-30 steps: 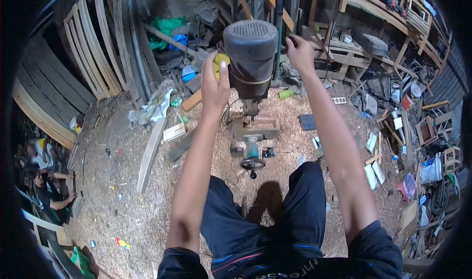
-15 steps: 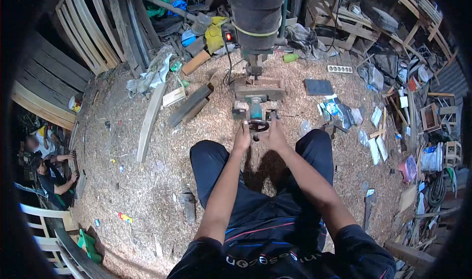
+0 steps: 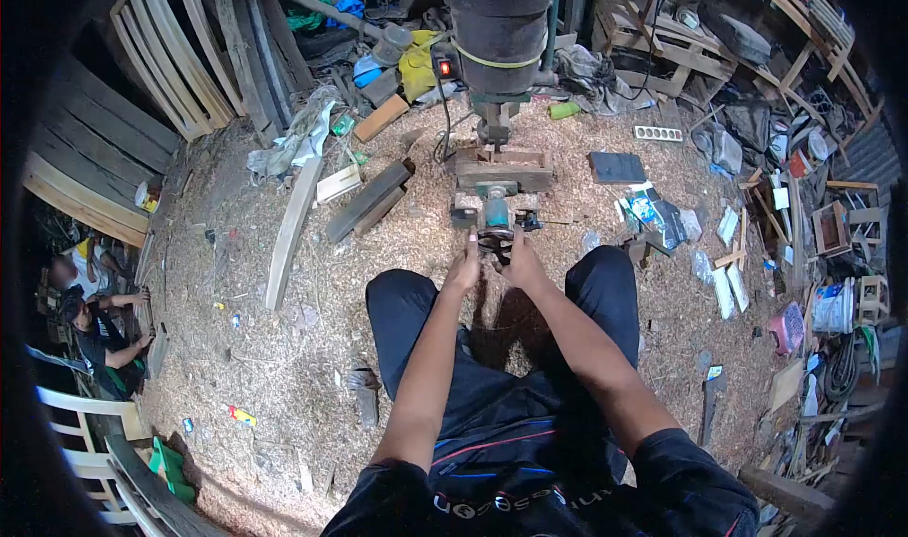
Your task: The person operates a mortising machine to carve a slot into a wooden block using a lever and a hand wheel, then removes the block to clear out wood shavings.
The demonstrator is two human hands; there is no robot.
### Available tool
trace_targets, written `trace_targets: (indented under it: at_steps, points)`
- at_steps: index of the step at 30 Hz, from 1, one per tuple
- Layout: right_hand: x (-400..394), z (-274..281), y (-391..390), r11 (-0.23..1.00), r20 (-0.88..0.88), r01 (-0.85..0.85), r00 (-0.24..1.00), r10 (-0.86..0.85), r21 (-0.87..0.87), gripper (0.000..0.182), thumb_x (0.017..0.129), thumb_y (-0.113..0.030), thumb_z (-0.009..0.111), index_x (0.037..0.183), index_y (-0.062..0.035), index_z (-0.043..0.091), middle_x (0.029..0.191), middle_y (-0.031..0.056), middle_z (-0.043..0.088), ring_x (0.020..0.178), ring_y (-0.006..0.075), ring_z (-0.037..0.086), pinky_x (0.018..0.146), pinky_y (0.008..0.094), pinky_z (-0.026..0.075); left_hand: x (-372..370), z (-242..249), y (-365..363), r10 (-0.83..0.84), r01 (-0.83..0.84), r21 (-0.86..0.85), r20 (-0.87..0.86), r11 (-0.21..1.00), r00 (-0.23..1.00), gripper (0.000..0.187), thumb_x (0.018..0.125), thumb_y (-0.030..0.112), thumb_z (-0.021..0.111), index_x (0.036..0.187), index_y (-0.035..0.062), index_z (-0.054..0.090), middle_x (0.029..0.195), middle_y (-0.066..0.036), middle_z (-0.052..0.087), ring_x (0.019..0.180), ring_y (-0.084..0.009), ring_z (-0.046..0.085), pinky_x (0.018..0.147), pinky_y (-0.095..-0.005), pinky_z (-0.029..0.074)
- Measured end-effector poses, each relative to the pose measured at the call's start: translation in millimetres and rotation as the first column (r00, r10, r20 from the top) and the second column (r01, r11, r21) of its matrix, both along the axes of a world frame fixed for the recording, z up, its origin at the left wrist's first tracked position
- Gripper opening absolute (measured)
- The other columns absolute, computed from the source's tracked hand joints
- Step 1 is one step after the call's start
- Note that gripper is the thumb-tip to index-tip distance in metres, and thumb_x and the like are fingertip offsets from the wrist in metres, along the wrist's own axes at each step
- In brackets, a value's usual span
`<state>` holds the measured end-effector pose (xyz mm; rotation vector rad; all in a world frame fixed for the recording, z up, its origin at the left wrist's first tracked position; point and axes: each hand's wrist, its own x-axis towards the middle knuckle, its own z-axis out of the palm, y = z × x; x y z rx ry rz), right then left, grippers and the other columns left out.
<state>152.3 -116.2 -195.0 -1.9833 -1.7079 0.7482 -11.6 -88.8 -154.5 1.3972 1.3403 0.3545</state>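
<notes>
A dark metal handwheel (image 3: 496, 233) sits at the front of a green machine vise (image 3: 496, 212), between my knees. My left hand (image 3: 462, 269) is closed on the wheel's left rim, thumb up along it. On the opposite side my right hand (image 3: 523, 264) grips the rim, its fingertips partly hidden underneath. Beyond the vise a wooden block (image 3: 503, 172) lies crosswise, with wood chips on top. The chuck and bit of a large drill press (image 3: 498, 41) come down just behind and over the block.
Wood shavings cover the floor. Dark timber offcuts (image 3: 371, 201) and a long curved board (image 3: 294, 234) lie to the left. A dark flat block (image 3: 617, 167) and a power strip (image 3: 657, 133) lie to the right. A co-worker (image 3: 102, 334) crouches at far left.
The handwheel has turned, and its spokes stand differently. My right hand has shifted slightly up along the rim, while my left stays at its side.
</notes>
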Motion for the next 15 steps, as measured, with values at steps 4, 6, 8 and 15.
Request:
trace_targets:
  at_steps: [4,6,8,15]
  points:
    - [5.3,-1.2,-0.1,1.000,-0.020,-0.029,0.999,0.028,-0.006,0.101,0.072,-0.017,0.081,0.147,0.0009,0.016,0.126,0.0362,0.050,0.107,0.0491,0.059,0.090,0.0500,0.052,4.3,-21.4,-3.9,-0.128,0.163,0.242,-0.155,0.956,0.980,0.084,0.093,0.020,0.048,0.154,0.0019,-0.006,0.161,-0.026,0.006,0.149,-0.0378,0.013,0.121,-0.0368,0.016]
    - [7.4,-1.6,-1.1,0.999,-0.030,-0.047,0.998,0.048,0.028,0.102,0.071,-0.017,0.081,0.147,0.0017,0.015,0.123,0.0356,0.052,0.108,0.0492,0.059,0.091,0.0501,0.051,3.5,-28.6,-5.7,-0.142,0.181,0.325,-0.140,0.928,0.980,0.089,0.090,0.019,0.053,0.154,0.0015,-0.006,0.160,-0.028,0.006,0.149,-0.0382,0.012,0.121,-0.0370,0.017]
    - [8.3,0.2,-2.4,0.998,-0.023,-0.054,0.998,0.055,0.022,0.103,0.071,-0.017,0.081,0.147,0.0021,0.015,0.122,0.0354,0.053,0.109,0.0491,0.058,0.091,0.0499,0.051,2.9,-37.5,-6.6,-0.148,0.192,0.377,-0.141,0.906,0.979,0.093,0.087,0.016,0.057,0.154,0.0009,-0.006,0.159,-0.029,0.006,0.149,-0.0385,0.012,0.121,-0.0372,0.018]
    - [11.3,-6.7,3.4,0.996,-0.091,-0.089,0.992,0.090,0.022,0.102,0.071,-0.016,0.081,0.147,0.0036,0.014,0.124,0.0360,0.051,0.112,0.0485,0.057,0.093,0.0484,0.050,-0.2,-46.8,-3.3,-0.133,0.202,0.454,-0.180,0.868,0.975,0.101,0.077,0.005,0.060,0.155,0.0043,-0.005,0.158,-0.030,0.011,0.146,-0.0398,0.021,0.116,-0.0382,0.028]
